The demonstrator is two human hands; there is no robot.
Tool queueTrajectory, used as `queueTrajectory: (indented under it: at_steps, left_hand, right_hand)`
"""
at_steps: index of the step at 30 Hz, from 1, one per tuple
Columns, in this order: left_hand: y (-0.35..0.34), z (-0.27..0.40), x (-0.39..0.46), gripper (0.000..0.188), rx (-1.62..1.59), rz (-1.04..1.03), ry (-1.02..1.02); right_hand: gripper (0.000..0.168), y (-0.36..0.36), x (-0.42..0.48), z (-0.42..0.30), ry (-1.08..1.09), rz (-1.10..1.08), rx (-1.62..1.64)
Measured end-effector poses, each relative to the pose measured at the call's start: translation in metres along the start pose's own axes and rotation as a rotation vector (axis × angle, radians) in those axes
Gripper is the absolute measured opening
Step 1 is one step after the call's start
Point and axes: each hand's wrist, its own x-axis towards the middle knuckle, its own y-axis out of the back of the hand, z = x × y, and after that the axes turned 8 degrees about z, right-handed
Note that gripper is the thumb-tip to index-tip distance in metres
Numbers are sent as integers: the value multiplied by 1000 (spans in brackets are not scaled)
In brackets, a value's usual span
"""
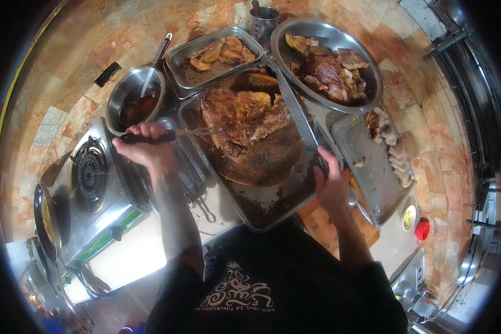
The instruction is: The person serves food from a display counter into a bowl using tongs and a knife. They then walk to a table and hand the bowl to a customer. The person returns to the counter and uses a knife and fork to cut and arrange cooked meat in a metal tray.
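A large piece of roasted meat (238,112) lies on a round brown board (263,169), inside a metal baking tray (254,208) before me. My left hand (144,144) grips the dark handle of a carving fork (188,132), whose tines reach the meat's left side. In my right hand (330,179) is the handle of a long knife (296,108). Its blade points away from me along the meat's right side, tip near an oval metal basin (378,94). Whether the blade touches the meat, I cannot tell.
More meat sits in the basin. Slices lie in a smaller tray (174,62) behind and along a flat tray (371,183) at right. At left stand a pot of dark sauce (112,112) with a utensil and a gas stove (121,183). A wooden board (317,225) lies below my right hand.
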Motion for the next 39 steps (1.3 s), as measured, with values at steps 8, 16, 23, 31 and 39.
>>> queueTrajectory:
  at_steps: [8,16,23,31,39]
  left_hand:
    - [-86,74,-81,57,72,-474,-376]
    - [-92,-53,-6,58,348,-380,-113]
    - [-27,1,-63,52,214,-215,-156]
    - [-16,-12,-111,57,254,-417,-335]
    - [-15,-14,-122,60,352,-508,-424]
  right_hand:
    - [44,-2,-17,-19,-90,63,62]
    - [47,-29,-36,-50,-159,-70,79]
    - [48,-15,-33,-31,-56,-48,-6]
    - [35,4,18,-91,50,283,128]
    - [35,-24,8,-87,207,298,27]
